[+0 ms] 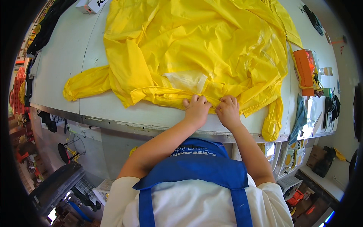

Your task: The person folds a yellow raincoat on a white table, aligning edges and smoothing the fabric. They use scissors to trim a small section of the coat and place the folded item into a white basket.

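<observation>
Head view has the person's blue apron (196,172) and white shirt (181,200) nearest, with both bare forearms reaching up to the front edge of the white table (56,77). Just past that edge, the left hand (197,110) is nearly closed, fingers curled down with a fold of the yellow garment (215,45) pinched under them; the right hand (228,110), close beside it, is curled the same way on the same edge. The step in hand looks to be working the garment's near edge into line, and the next move seems to call for both grips level and a light, even pull, so the bunched cloth does not slip. Beyond the knuckles, a whitish mesh patch (186,80) shows among the creases. One sleeve (87,83) lies out to the left, another (273,120) droops over the table's edge at right. The garment spreads away across the tabletop, a white box (90,6) near its far left
</observation>
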The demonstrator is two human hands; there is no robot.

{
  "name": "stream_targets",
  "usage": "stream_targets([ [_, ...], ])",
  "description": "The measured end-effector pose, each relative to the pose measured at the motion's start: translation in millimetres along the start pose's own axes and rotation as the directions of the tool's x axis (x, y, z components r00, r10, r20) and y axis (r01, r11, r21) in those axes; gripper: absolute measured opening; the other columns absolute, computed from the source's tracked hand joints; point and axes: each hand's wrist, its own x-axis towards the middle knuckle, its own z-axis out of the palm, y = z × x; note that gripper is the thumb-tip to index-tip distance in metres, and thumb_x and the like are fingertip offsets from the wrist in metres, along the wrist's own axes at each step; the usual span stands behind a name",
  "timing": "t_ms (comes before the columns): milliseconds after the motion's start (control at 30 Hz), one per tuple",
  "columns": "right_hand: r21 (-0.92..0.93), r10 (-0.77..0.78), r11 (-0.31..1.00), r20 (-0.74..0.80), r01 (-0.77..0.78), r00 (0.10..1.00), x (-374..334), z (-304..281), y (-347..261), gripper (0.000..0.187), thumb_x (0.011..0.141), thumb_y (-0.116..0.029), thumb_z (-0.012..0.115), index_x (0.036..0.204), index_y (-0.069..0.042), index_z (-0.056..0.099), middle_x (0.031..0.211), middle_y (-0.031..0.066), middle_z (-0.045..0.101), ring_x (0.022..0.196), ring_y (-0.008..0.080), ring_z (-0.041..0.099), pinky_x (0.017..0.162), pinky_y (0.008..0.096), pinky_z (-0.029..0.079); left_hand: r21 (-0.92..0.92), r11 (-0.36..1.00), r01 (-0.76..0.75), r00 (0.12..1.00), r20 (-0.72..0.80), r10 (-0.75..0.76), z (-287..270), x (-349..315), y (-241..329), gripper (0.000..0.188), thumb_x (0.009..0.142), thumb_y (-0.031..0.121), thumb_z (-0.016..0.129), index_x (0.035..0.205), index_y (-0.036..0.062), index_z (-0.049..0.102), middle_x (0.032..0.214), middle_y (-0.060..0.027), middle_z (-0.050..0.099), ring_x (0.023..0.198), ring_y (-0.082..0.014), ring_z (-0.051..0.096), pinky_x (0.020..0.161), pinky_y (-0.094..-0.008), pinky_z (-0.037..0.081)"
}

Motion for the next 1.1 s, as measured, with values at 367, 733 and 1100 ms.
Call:
stream_targets([
  [367, 0.39, -0.208, 0.886, -0.149, 0.251, 0.967, -10.7, 0.2, -0.5, 0.02, 0.068, 0.0, 0.066, 0.087, -0.004, 0.06, 0.106, 0.0116, 0.054, 0.104, 0.0321, 0.051, 0.089, 0.0398, 0.041, -0.131, 0.98, 0.149, 0.966, 0.233, -0.116, -19.2, 9.3, 1.6, 0.022, 0.075, 0.043, 0.067, 0.084, 0.0237, 0.073, 0.096, 0.0066, 0.062, 0.106, -0.0205, 0.045, 0.08, -0.0477, 0.026],
  [733, 0.192, -0.105, 0.969, -0.239, 0.153, 0.965, -18.8, 1.5, 0.2, 0.032, 0.068, -0.002, 0.066, 0.098, -0.005, 0.056, 0.099, 0.0117, 0.056, 0.098, 0.0318, 0.052, 0.085, 0.0411, 0.042, -0.125, 0.991, 0.047, 0.998, 0.048, -0.041, -0.2, 0.5, -3.7, 0.006, 0.072, 0.027, 0.07, 0.078, 0.0246, 0.07, 0.091, 0.0088, 0.062, 0.102, -0.0191, 0.046, 0.079, -0.0472, 0.026],
  [1100, 0.129, -0.084, 0.985, -0.199, 0.111, 0.976, -18.1, 4.0, -2.2, 0.011, 0.072, -0.006, 0.065, 0.083, -0.008, 0.063, 0.096, 0.0092, 0.052, 0.097, 0.0307, 0.048, 0.084, 0.0416, 0.039, -0.015, 0.996, 0.087, 0.996, -0.01, -0.087, -2.6, -2.3, 9.6, 0.009, 0.074, 0.029, 0.068, 0.079, 0.0219, 0.069, 0.089, 0.0059, 0.063, 0.101, -0.0207, 0.046, 0.08, -0.0469, 0.026],
])
